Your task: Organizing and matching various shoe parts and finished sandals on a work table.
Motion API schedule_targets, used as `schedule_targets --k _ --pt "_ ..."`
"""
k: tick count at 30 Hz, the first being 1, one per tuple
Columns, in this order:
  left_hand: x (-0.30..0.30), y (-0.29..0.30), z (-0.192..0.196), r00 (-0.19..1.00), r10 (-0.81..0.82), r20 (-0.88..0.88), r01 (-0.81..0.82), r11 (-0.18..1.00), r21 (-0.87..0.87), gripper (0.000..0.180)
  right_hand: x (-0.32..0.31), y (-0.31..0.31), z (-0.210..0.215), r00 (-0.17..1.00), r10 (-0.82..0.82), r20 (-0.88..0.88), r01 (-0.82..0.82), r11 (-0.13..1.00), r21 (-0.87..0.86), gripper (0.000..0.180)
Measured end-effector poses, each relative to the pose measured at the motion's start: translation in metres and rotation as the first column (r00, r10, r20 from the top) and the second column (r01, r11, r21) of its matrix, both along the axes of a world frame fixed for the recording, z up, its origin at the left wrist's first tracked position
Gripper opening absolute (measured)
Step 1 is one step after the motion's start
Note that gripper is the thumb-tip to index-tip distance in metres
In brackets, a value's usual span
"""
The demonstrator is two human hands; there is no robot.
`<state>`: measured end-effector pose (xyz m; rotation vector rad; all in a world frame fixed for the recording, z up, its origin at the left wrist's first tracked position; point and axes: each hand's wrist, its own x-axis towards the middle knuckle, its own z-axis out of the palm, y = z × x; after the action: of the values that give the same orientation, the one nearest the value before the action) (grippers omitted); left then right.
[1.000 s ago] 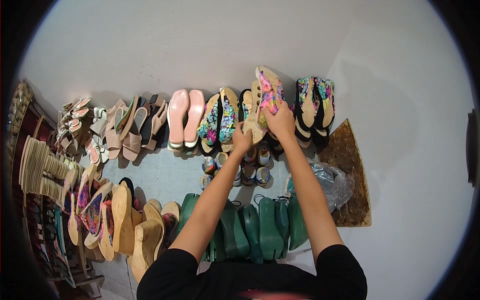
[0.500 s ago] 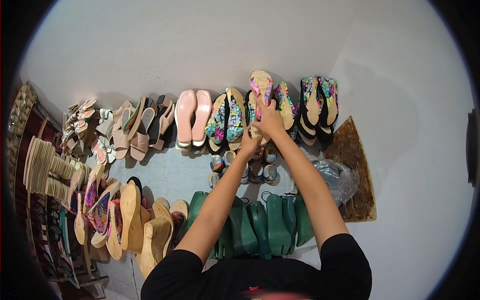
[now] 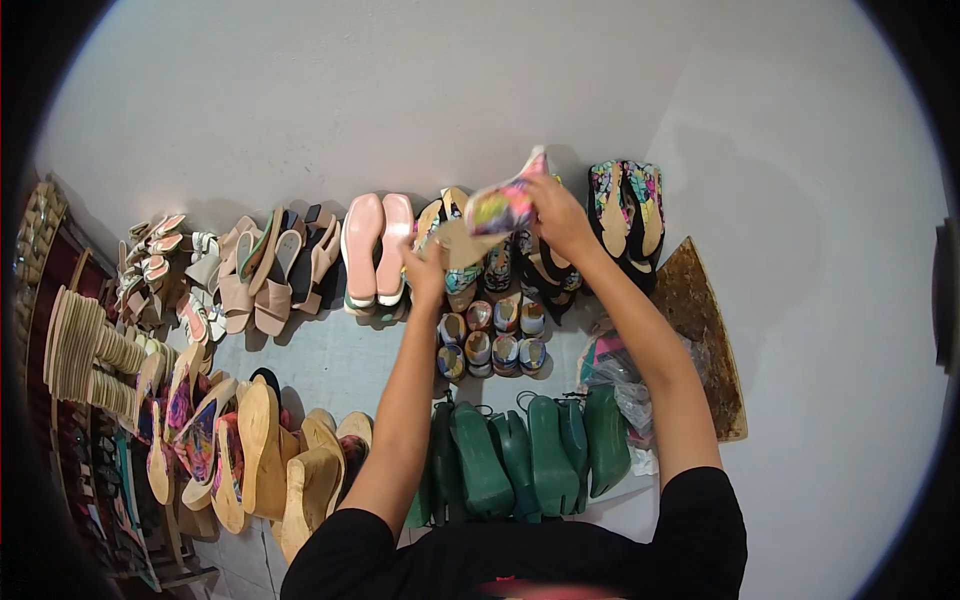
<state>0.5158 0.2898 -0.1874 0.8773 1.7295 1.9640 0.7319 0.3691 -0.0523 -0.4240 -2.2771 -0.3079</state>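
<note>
A wedge sandal [image 3: 502, 208] with a bright floral pattern is held up, tilted, above the back row of shoes; its pale beige flat end points to the left. My left hand [image 3: 425, 270] grips that pale end, fingers closed at its edge. Around the patterned end my right hand [image 3: 560, 215] is wrapped. Behind and below the held sandal stand other floral-patterned sandals, partly hidden by it and by my hands. A pair of pink sandals [image 3: 378, 250] stands just left of my left hand. To the right is another floral pair [image 3: 626, 215] with black sides.
Small rolled patterned pieces [image 3: 478, 348] sit in rows before my arms. Green shoe lasts [image 3: 480, 460] line the near side. Wooden wedge soles [image 3: 262, 440], beige sandals [image 3: 270, 300] and a rack [image 3: 130, 500] are at left. A brown board [image 3: 705, 350] and plastic bag [image 3: 630, 400] lie right.
The sandal has been turned from upright, sole facing me, to tilted sideways. My left hand has moved left onto its pale end; my right hand has shifted slightly right and up.
</note>
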Motion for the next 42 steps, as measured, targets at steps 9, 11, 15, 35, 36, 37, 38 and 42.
schedule_targets --k 9,11,15,35,36,37,38,42 --pt "0.015 0.068 0.105 0.965 0.165 -0.203 -0.14 0.981 0.132 0.042 0.047 -0.011 0.057 0.733 -0.323 -0.599 -0.164 0.771 -0.616 0.041" --pt "0.015 0.105 0.086 0.93 -0.15 -0.336 0.197 0.975 0.108 0.039 0.051 -0.011 0.045 0.668 -0.342 -0.661 -0.311 0.678 -0.666 0.038" --pt "0.042 0.153 0.082 0.821 -0.386 -0.421 0.456 0.887 0.076 0.039 0.077 -0.016 -0.003 0.654 -0.418 -0.63 -0.314 0.608 -0.729 0.028" --pt "0.068 0.043 0.037 0.635 -0.769 -0.079 0.72 0.625 -0.302 0.073 0.035 0.005 -0.014 0.856 -0.515 0.041 0.186 0.233 -0.955 0.067" --pt "0.075 0.041 0.029 0.678 -0.732 -0.062 0.708 0.673 -0.214 0.069 0.023 0.011 -0.011 0.859 -0.511 0.034 0.179 0.237 -0.955 0.067" --pt "0.081 0.042 0.024 0.7 -0.711 -0.066 0.687 0.696 -0.21 0.066 0.012 0.019 -0.01 0.844 -0.53 0.087 0.26 0.261 -0.93 0.072" --pt "0.088 0.049 0.012 0.72 -0.691 -0.07 0.667 0.716 -0.204 0.063 0.002 0.029 -0.013 0.822 -0.553 0.139 0.342 0.282 -0.896 0.077" --pt "0.082 0.059 -0.039 0.798 -0.496 -0.344 0.482 0.866 -0.132 0.046 -0.038 0.043 -0.045 0.816 -0.536 0.218 0.505 0.475 -0.721 0.083"
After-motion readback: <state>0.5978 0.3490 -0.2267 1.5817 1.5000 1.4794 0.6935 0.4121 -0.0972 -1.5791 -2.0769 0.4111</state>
